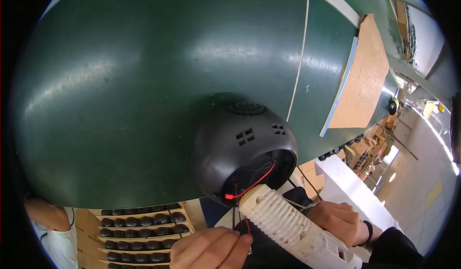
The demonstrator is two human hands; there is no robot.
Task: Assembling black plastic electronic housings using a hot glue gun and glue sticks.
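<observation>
A round black plastic housing [223, 146] with square vent cutouts rests at the table's near edge, its opening facing me. Out of that opening comes a red wire [261, 178] ending in a small red connector. Below it, my left hand [211, 250] is closed, thumb and fingers pinching a thin red wire [248, 226]. My right hand [338, 221] is curled round the hidden grip of a white ribbed hand tool [283, 218], which looks like a glue gun. The tool's stained front end is close beside the housing's opening.
The green table [120, 125] stretches away in front. A brown board [360, 86] with a blue edge strip lies on the right. Shelves of black round parts [144, 233] stand below at left, beside another person's arm [47, 214]. A white ledge [343, 182] is near my right arm.
</observation>
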